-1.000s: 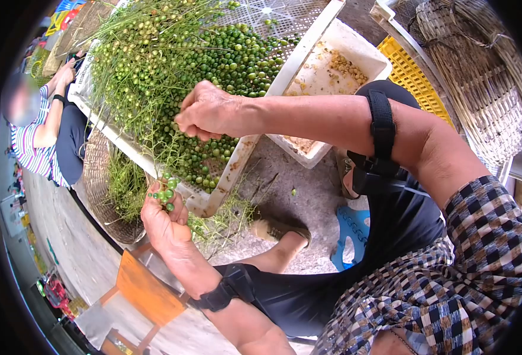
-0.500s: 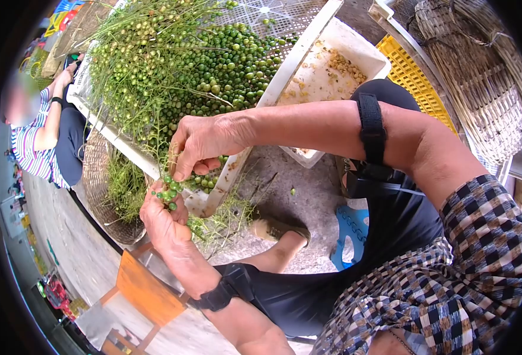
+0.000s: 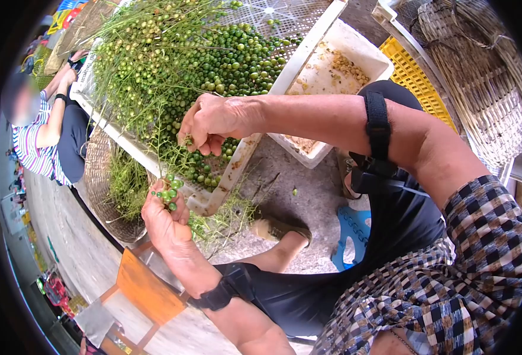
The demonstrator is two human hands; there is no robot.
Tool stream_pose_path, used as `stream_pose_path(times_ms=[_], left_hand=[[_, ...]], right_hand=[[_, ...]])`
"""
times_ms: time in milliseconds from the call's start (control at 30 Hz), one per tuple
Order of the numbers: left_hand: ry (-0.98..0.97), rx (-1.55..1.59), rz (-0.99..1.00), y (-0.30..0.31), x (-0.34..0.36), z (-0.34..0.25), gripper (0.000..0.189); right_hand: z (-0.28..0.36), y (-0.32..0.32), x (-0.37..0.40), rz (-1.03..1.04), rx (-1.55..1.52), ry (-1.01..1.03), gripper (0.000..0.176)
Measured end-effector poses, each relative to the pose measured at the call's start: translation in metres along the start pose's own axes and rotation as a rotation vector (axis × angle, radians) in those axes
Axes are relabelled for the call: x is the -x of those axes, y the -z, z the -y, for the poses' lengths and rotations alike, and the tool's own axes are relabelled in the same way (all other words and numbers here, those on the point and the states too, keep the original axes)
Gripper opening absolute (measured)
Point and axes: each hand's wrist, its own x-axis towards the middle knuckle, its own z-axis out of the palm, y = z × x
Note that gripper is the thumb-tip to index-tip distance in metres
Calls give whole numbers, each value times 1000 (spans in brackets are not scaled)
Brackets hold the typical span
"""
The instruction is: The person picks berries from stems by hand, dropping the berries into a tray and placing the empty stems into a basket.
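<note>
My left hand point(image 3: 165, 218) is closed around a sprig of round green berries point(image 3: 168, 193), which show above its fingers just outside the crate's near corner. Over the crate, my right hand point(image 3: 219, 123) is bent with its fingers drawn together, and a small bit of green stem point(image 3: 187, 140) shows at the fingertips. Beneath and beyond it, the white plastic crate point(image 3: 255, 145) holds many loose green berries point(image 3: 237, 56) and a heap of berry-bearing stalks point(image 3: 137, 65). Thin stalks trail from that heap down toward my left hand.
A white tub point(image 3: 317, 83) with yellowish bits stands beside the crate, near a yellow crate point(image 3: 418, 80) and wicker baskets point(image 3: 480, 89). Another basket point(image 3: 98, 177) holds stripped-looking stalks. A blue stool point(image 3: 351, 236) is by my leg. A person in stripes point(image 3: 30, 148) sits at left.
My right hand has moved up and away from my left hand, from beside the berries to above the crate. My left hand stays nearly in place with the sprig.
</note>
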Motion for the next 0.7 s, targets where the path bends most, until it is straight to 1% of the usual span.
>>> stream_pose_path(times_ms=[33, 67, 133, 167, 233, 267, 300, 367, 400, 433, 467, 500, 533, 567, 633, 667, 700], left_hand=[[-10, -7, -65, -2, 3, -1, 19], [-9, -6, -65, -1, 2, -1, 19], [4, 1, 1, 2, -1, -1, 18], [4, 1, 2, 3, -2, 0, 18], [-18, -17, 55, 5, -4, 2, 17], [-19, -18, 54, 6, -5, 1, 17], [-2, -19, 70, 7, -6, 1, 17], [15, -17, 87, 8, -7, 3, 18], [15, 22, 95, 8, -7, 4, 18], [14, 61, 104, 8, -7, 6, 19], [14, 61, 106, 6, -6, 5, 19], [35, 49, 75, 4, -5, 3, 20], [54, 38, 42, 3, -4, 1, 20], [53, 38, 42, 1, -4, 0, 20], [93, 62, -115, -4, -2, 0, 19], [93, 63, -116, -3, -1, 0, 19], [55, 38, -34, 0, 0, 0, 17]], right_hand=[[6, -4, 2, -25, 36, -47, 15], [12, -8, 4, -24, 37, -48, 15], [18, -11, 6, 0, 94, 16, 13], [19, -12, 7, 0, 95, 17, 13], [14, -11, 5, 18, 220, -1, 12], [12, -12, 4, -26, 130, 45, 11], [6, -11, 1, -25, 129, 45, 11], [-3, -7, -7, -165, 32, 55, 9], [-19, -3, -16, -187, 129, 162, 8], [-34, 2, -23, -188, 129, 162, 8], [-48, 8, -29, -244, 274, 201, 9], [-45, 8, -29, -300, 418, 240, 10], [-41, 13, -24, -272, 371, 183, 13], [-38, 15, -19, -271, 371, 184, 13], [-19, 8, -7, -145, -77, 34, 19], [-30, 11, -15, -147, -23, -27, 21], [-24, 7, -13, -147, -24, -27, 21]])
